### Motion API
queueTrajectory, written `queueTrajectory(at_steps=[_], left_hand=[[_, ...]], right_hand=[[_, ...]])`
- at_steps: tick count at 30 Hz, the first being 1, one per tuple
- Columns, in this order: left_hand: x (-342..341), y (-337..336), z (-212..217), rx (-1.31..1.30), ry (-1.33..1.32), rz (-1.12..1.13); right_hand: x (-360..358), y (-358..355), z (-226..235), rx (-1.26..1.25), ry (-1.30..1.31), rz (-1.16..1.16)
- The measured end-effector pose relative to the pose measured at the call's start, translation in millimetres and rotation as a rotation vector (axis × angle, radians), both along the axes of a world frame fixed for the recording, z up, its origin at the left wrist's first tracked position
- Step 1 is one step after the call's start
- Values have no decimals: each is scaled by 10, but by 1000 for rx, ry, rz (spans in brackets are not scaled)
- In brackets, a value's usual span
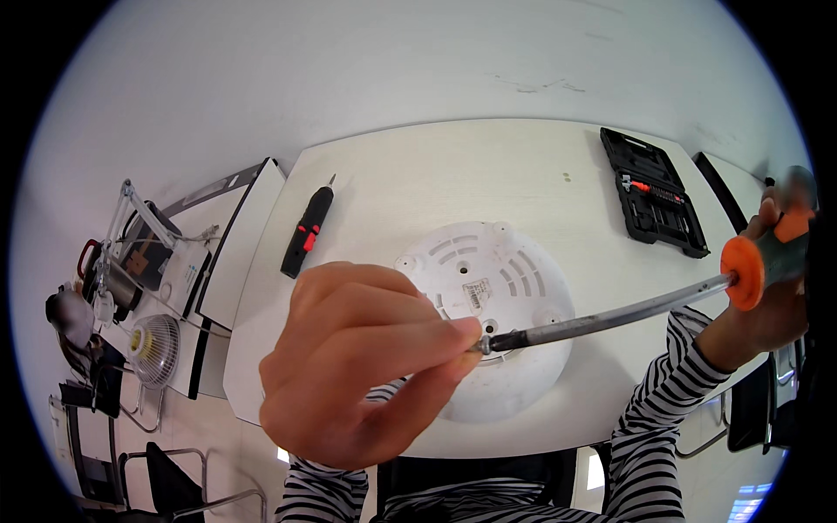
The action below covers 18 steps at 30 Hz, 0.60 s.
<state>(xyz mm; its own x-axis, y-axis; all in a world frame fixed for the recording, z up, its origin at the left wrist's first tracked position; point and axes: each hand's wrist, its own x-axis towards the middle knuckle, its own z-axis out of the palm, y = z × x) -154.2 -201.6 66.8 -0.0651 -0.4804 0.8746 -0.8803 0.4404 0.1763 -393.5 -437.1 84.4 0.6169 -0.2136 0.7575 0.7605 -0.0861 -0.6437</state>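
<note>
My right hand [772, 318], at the right edge, is wrapped round the orange and dark green handle of a long screwdriver [610, 321]. Its metal shaft points left across the view to a dark tip. There my left hand [357, 362] pinches a small metal screw [485, 345] between thumb and forefinger, right at the tip. Both hands are raised in front of a round white plastic base [545, 283], which lies on the table with vent slots, screw holes and a small label facing up. My left hand hides part of its left side.
A black and red electric screwdriver [308, 231] lies at the table's left [375, 174]. An open black bit case [658, 196] is at the far right. Beyond the left edge, another desk holds a lamp and a fan [153, 350]; a person [78, 327] and chairs are there.
</note>
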Motion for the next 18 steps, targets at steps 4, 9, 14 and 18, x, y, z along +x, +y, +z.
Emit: queueTrajectory(at_steps=[4,9,14,18], left_hand=[[9,15,-18,-97,-69,97],[-48,58,-26,-183,-190,271],[-38,20,-14,-217,-224,256],[-22,-93,16,-319,-128,254]], right_hand=[[169,15,-52,21,-37,-86],[242,53,-22,69,-21,-181],[263,40,-55,164,-56,-230],[301,45,-21,147,-21,-187]])
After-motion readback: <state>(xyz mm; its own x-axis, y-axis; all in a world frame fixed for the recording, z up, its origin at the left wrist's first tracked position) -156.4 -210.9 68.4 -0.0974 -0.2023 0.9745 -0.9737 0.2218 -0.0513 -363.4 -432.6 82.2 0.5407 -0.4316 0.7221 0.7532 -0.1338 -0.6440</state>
